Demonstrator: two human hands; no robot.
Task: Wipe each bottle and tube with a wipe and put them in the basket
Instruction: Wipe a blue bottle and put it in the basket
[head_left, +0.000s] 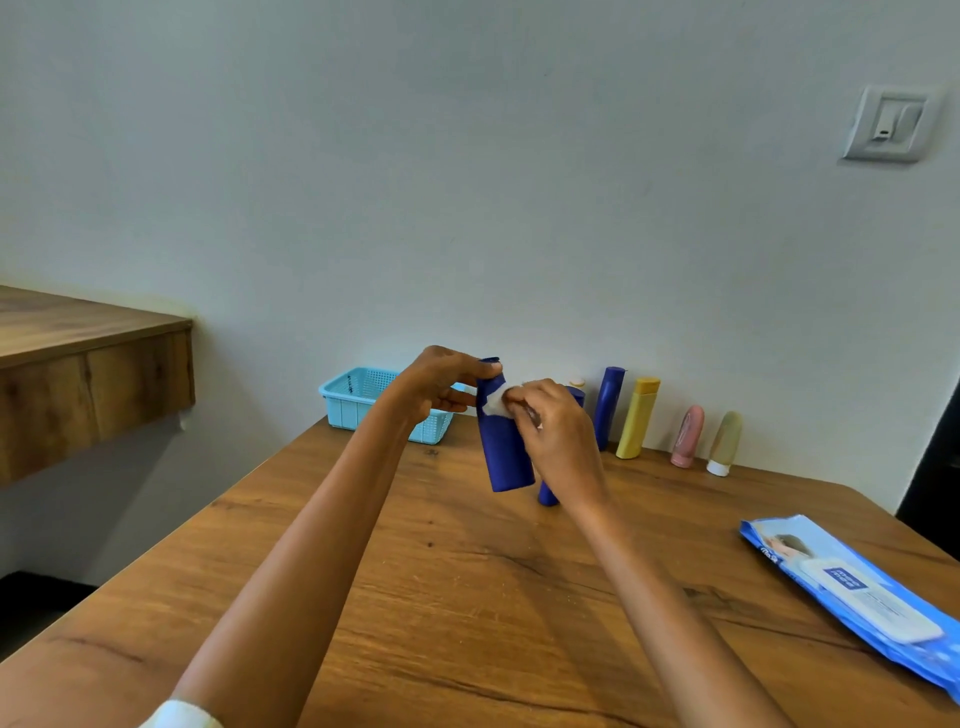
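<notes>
My left hand (441, 387) grips the top of a dark blue bottle (504, 452), held tilted above the table. My right hand (558, 434) presses a crumpled white wipe (497, 401) against the bottle's upper side. Behind my right hand stands another blue bottle (548, 493), mostly hidden. Along the wall stand a tall blue bottle (609, 405), a yellow bottle (638, 418), a pink tube (687, 435) and a beige tube (724, 442). The light blue basket (358, 402) sits at the table's far left, behind my left hand.
A blue pack of wipes (852, 592) lies flat at the table's right edge. The wooden table (467, 597) meets the white wall at the back. A wooden shelf (88, 374) juts out at the left. A dark opening is at the far right.
</notes>
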